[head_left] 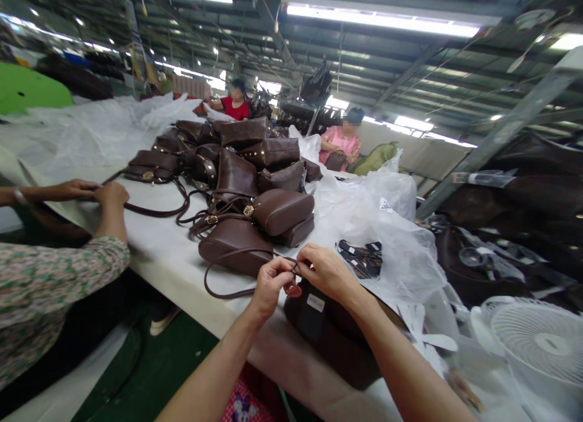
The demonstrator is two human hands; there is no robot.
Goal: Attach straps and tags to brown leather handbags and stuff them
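Note:
My left hand [272, 286] and my right hand [324, 270] meet over the table's near edge, fingertips pinched together on a thin dark cord [295, 268]. Just below the fingers hangs a round reddish tag [293, 290]. Under my hands lies a dark brown bag [337, 343] with a pale label [315, 302] on it. My right forearm passes over part of this bag. Close by on the left rests a brown handbag [237, 246], its strap looping toward my left hand.
Brown handbags [237, 173] are piled on the white table [182, 258]. Black tags [362, 258] lie on clear plastic [382, 215]. A white fan [542, 343] stands right. A co-worker's hands [102, 191] hold a strap at left; two people [344, 139] sit beyond the pile.

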